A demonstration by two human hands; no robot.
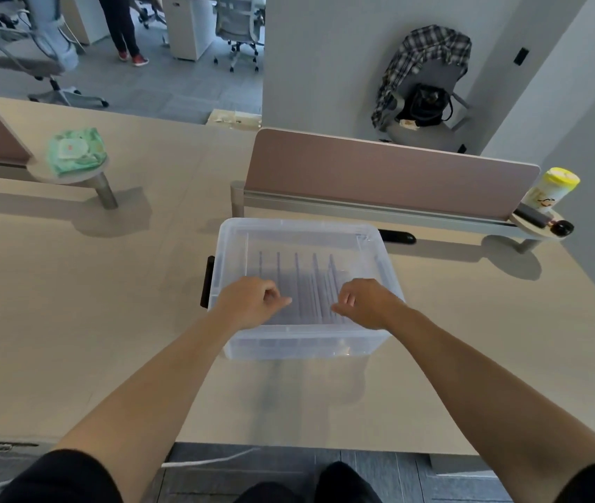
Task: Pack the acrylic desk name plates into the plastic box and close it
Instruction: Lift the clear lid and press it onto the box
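A clear plastic box sits on the desk straight ahead, with a black latch hanging at its left side. Several clear acrylic name plates stand on edge inside, running front to back. No lid is plainly visible. My left hand hovers over the front left of the box, fingers curled, thumb and forefinger pinched at a plate's top edge. Over the front right, my right hand mirrors it, pinching at another plate. The clear plastic makes the exact contact hard to see.
A pink desk divider runs behind the box. A yellow-lidded wipes canister stands on a small shelf at the right, and a green wipes pack on a shelf at the left. A person stands among office chairs beyond the desk.
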